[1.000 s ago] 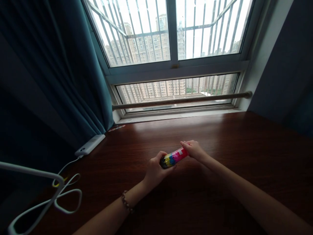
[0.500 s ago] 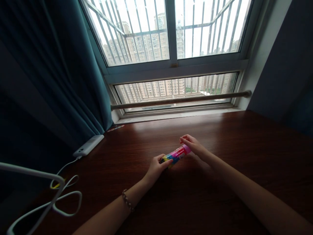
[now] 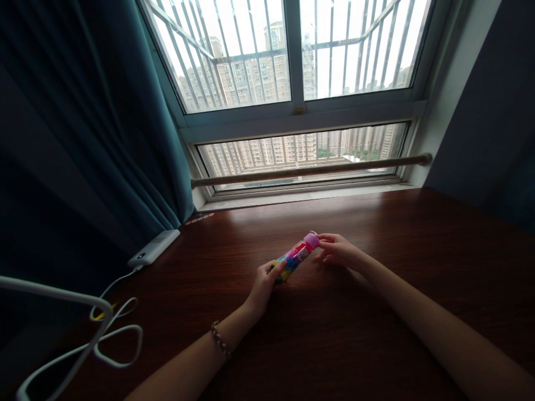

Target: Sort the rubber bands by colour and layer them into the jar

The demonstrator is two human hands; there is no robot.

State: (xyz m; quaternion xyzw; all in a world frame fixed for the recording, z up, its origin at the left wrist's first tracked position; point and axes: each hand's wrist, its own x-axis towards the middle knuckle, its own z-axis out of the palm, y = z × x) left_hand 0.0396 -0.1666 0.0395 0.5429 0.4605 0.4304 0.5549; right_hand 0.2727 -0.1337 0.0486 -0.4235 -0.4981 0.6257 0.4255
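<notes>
A clear tube [image 3: 293, 258] filled with small coloured pieces and closed by a pink cap lies tilted over the dark wooden table [image 3: 376, 312]. My left hand [image 3: 263, 284] grips the tube's lower end, fingers wrapped round it. My right hand [image 3: 336, 250] sits just right of the pink cap, fingers loosely curled and apart, fingertips near the cap but not clasping it. A beaded bracelet is on my left wrist.
A white power bank [image 3: 154, 248] lies at the table's left back corner with a white cable [image 3: 112, 334] looping toward me. A teal curtain [image 3: 125, 122] hangs at the left. The window [image 3: 292, 83] with a wooden rail [image 3: 309, 170] runs along the table's far edge.
The tube has moved away from me and tilted up at the cap end. My right hand has come off the cap and now rests beside it; my left hand still holds the lower end.
</notes>
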